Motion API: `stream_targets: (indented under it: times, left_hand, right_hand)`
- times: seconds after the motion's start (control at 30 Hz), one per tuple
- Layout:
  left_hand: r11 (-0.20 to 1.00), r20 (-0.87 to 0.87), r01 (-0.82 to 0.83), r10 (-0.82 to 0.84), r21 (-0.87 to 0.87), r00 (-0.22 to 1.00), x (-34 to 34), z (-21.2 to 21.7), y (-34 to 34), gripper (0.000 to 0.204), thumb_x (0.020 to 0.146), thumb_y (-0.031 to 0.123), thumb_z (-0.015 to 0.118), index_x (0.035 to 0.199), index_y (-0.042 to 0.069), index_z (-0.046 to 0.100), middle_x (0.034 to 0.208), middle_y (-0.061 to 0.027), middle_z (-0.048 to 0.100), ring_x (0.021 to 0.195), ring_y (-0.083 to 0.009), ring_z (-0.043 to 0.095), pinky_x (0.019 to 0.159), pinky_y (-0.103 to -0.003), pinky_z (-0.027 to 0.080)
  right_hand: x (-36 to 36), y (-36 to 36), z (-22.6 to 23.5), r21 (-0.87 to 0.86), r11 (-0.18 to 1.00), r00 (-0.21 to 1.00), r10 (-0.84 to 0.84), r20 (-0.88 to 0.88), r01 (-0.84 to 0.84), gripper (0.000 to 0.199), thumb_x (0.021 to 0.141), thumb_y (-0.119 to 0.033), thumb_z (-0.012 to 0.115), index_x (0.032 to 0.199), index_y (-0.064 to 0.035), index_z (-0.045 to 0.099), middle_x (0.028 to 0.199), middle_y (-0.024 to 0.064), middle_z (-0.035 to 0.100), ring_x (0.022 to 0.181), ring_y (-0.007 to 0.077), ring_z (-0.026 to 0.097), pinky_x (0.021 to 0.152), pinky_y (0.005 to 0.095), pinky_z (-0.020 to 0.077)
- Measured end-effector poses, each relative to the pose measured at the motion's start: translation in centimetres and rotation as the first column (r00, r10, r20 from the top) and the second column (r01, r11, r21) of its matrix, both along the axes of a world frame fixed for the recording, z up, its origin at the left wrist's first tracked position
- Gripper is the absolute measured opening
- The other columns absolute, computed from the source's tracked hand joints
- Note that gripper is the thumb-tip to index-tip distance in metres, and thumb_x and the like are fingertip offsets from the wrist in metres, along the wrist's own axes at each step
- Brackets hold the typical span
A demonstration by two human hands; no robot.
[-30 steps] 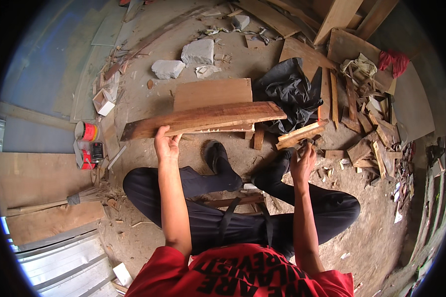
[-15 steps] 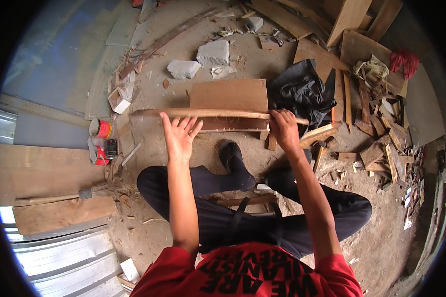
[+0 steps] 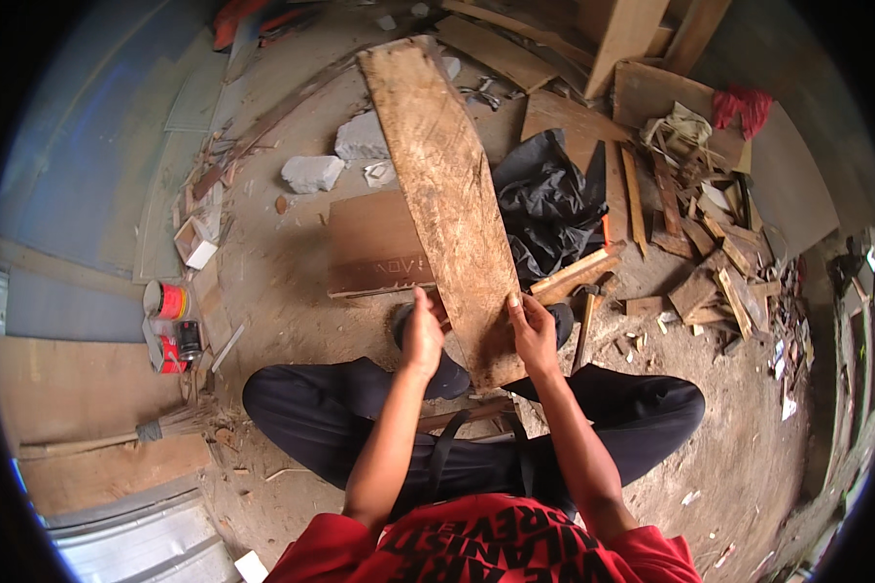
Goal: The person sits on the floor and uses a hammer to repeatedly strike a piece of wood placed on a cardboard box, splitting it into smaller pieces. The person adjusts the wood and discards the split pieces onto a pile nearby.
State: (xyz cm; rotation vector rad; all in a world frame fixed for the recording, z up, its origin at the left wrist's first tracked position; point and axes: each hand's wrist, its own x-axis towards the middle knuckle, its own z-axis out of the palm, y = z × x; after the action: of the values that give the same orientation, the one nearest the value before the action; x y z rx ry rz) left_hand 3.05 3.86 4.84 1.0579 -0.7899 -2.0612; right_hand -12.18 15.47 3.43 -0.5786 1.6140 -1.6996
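A long wooden plank (image 3: 447, 185) with a rough, stained face slants up and away in front of me, its near end above my lap. My right hand (image 3: 535, 335) grips its right edge near that end, thumb on the upper face. At the left edge, my left hand (image 3: 422, 335) is held upright with fingers stretched out; whether some fingertips touch the plank I cannot tell. Beneath and left of the plank lies a brown wooden block (image 3: 369, 243) on the floor, partly hidden by it. A hammer (image 3: 585, 321) stands by my right foot.
To the right lie a black plastic sheet (image 3: 554, 204) and a heap of wood scraps (image 3: 715, 267). Pale stone chunks (image 3: 313, 174) sit beyond the block. Left are red-labelled cans (image 3: 172, 301) and a broom (image 3: 156, 428). Large boards (image 3: 627, 44) lean at the back.
The plank has turned from lying crosswise, edge-on, to pointing away with its broad face showing. My left hand has come inward and nearer; my right hand has shifted down along the plank's edge.
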Motion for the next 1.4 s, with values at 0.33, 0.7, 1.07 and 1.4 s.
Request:
stream_targets:
  times: [0.33, 0.7, 1.07, 1.4]
  left_hand:
    - [0.982, 0.275, 0.033, 0.019, -0.184, 0.961, -7.1, -1.2, 4.4, 0.047, 0.104, 0.034, 0.057, 0.130, -0.005, 0.058, 0.129, -0.0121, 0.063, 0.113, -0.0196, 0.056, 0.101, -0.033, 0.042]
    - [0.766, 0.201, 0.581, -0.545, -0.274, 0.814, -14.0, -0.8, 3.0, 0.046, 0.103, 0.035, 0.058, 0.134, 0.001, 0.059, 0.132, -0.0066, 0.064, 0.116, -0.0147, 0.060, 0.099, -0.031, 0.045]
    - [0.584, 0.415, 0.625, -0.467, -0.518, 0.781, -15.9, -3.5, -4.6, 0.026, 0.103, 0.031, 0.061, 0.113, 0.008, 0.066, 0.108, -0.0025, 0.071, 0.096, -0.0097, 0.064, 0.080, -0.026, 0.050]
    - [0.499, 0.190, 0.838, -0.820, -0.221, 0.539, -22.9, -8.5, 10.1, 0.029, 0.102, 0.020, 0.061, 0.121, -0.002, 0.061, 0.112, -0.0069, 0.068, 0.100, -0.0126, 0.061, 0.089, -0.028, 0.047]
  right_hand:
    - [0.9, 6.5, -1.4, 0.167, 0.980, 0.984, -0.129, 0.119, 0.108, 0.044, 0.104, -0.028, 0.061, 0.134, 0.0021, 0.054, 0.102, 0.0018, 0.066, 0.084, 0.0060, 0.055, 0.069, 0.0248, 0.0454]
    - [-1.9, 11.0, -4.4, 0.331, 0.789, 0.855, -0.461, -0.239, 0.518, 0.049, 0.098, -0.043, 0.065, 0.097, 0.0061, 0.071, 0.054, 0.0014, 0.047, 0.053, 0.0078, 0.040, 0.046, 0.0339, 0.0319]
    - [-12.2, 17.7, -2.5, 0.499, 0.520, 0.717, -0.421, -0.556, 0.693, 0.043, 0.089, -0.039, 0.072, 0.098, 0.0035, 0.072, 0.077, 0.0259, 0.069, 0.073, 0.0343, 0.072, 0.067, 0.0444, 0.0535]
    - [-11.0, 17.6, -3.0, 0.346, 0.727, 0.804, -0.514, -0.299, 0.593, 0.041, 0.092, -0.038, 0.071, 0.100, 0.0027, 0.071, 0.072, 0.0068, 0.066, 0.068, 0.0125, 0.061, 0.060, 0.0358, 0.0481]
